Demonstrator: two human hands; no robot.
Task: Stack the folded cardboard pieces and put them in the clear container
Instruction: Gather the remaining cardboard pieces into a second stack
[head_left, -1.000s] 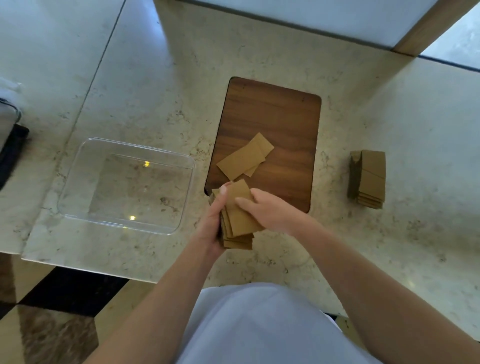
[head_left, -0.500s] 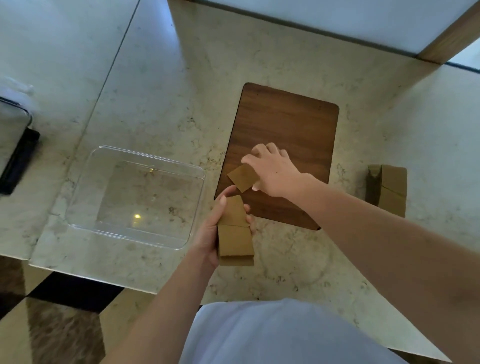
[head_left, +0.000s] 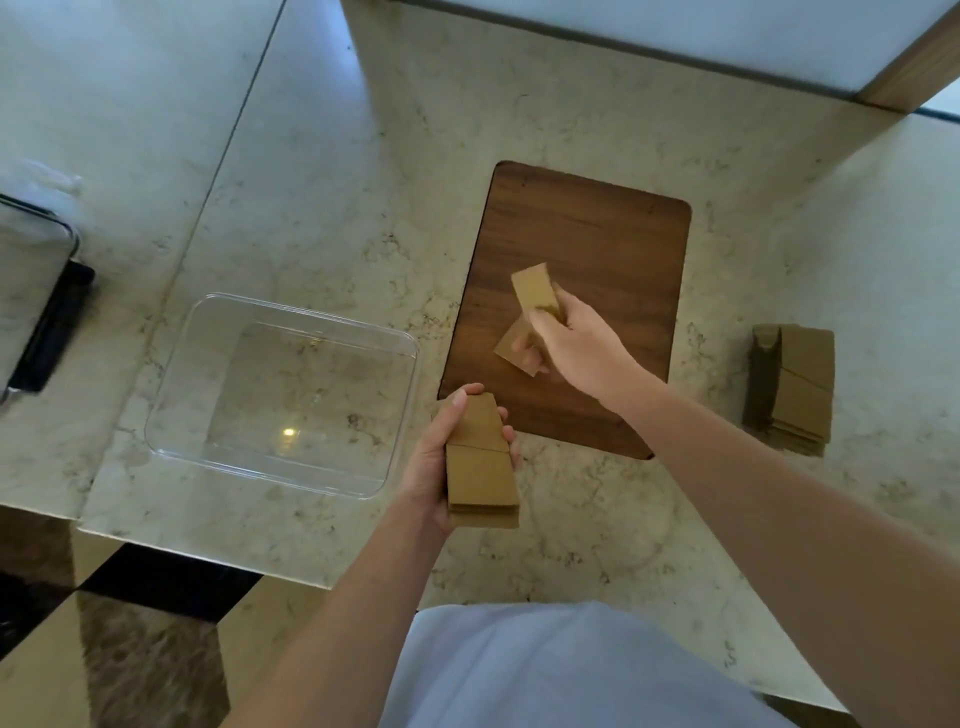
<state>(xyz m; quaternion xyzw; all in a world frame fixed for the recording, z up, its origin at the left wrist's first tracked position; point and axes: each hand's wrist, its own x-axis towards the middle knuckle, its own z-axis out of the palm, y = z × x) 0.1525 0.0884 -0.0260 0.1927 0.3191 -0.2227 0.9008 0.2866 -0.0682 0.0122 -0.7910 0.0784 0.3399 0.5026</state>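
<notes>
Currently the left hand (head_left: 441, 457) grips a stack of folded cardboard pieces (head_left: 480, 467), fingers curled round its long edges, thumb along the 9 o'clock side. The stack is held above the marble counter (head_left: 571, 519), just off the 6 o'clock edge of the wooden board (head_left: 597, 234), probably so each new piece can be laid on top without setting the stack down.

The right hand (head_left: 576, 343) is over the board and pinches a loose cardboard piece (head_left: 535, 288), which stands tilted up toward 12 o'clock; a second loose piece (head_left: 511, 345) sits under the fingers, and whether it is also pinched cannot be told.

The clear container (head_left: 171, 374) sits at 9 o'clock from the left hand, holding nothing, within easy reach for the final drop. A further cardboard stack (head_left: 795, 389) rests on the counter at 3 o'clock, well apart from the board. A dark tray (head_left: 47, 332) lies at the far 9 o'clock edge.

Compared with half a second ago, the right hand has drawn back toward 6 o'clock and has raised a piece off the board; the left hand's grip on the stack is unchanged
</notes>
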